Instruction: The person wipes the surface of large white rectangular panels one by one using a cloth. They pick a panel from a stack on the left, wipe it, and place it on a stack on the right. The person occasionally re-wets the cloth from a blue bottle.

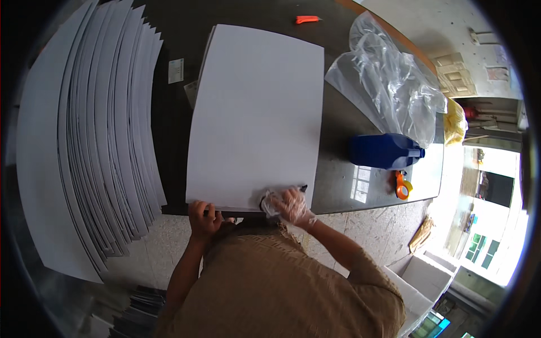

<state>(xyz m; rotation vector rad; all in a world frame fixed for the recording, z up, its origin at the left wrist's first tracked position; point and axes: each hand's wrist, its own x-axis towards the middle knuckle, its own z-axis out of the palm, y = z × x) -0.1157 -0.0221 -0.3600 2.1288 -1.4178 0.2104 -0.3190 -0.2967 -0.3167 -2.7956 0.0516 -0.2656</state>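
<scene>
A large white sheet (256,118) lies in front of me on the dark table, with other sheet edges just showing under its left side. My left hand (205,221) has its fingers curled over the sheet's near left corner, gripping the edge. Clear thin plastic, like a glove, covers my right hand (290,207), which is at the near right corner. Its fingers are closed and pressed on the sheet. Dark bits stick out on both sides of them, but the held thing's kind is hidden.
A tall stack of white sheets (107,124) fills the left side of the dark table (344,191). To the right are crumpled clear plastic (394,79), a blue jug (383,151) on its side and orange-handled scissors (402,186). An orange cutter knife (307,19) lies at the far side.
</scene>
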